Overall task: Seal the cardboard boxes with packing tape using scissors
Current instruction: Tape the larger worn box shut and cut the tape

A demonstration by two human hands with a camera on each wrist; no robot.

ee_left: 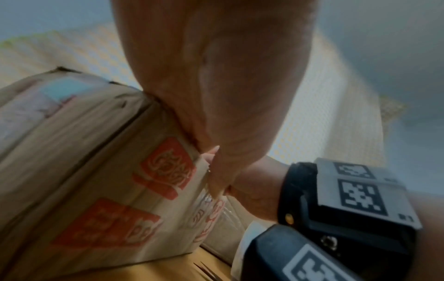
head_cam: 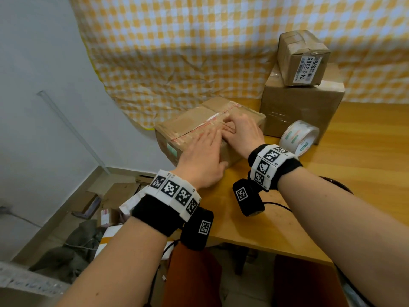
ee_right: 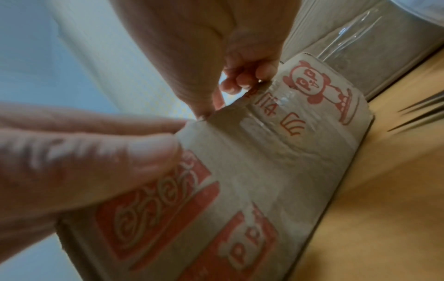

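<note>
**Two hands smoothing the tape seam**

Two hands work the flat brown cardboard box with red printing (head_cam: 199,127), which sits at the near left corner of the light wooden table (head_cam: 354,173). The left hand (head_cam: 201,158) lies released, fingers straight, flat on the lid with its thumb down the near side. The right hand (head_cam: 241,131) presses with bent fingers on the clear red-printed tape strip (head_cam: 194,130).

To do this well, I judge, rub outward from the middle along the strip, then down over the edges, driving out bubbles.

The box's long axis, and the seam, run from near left to far right. The clear packing-tape roll (head_cam: 298,137) leans just beside the stacked brown boxes (head_cam: 301,107). No scissors are visible.
</note>
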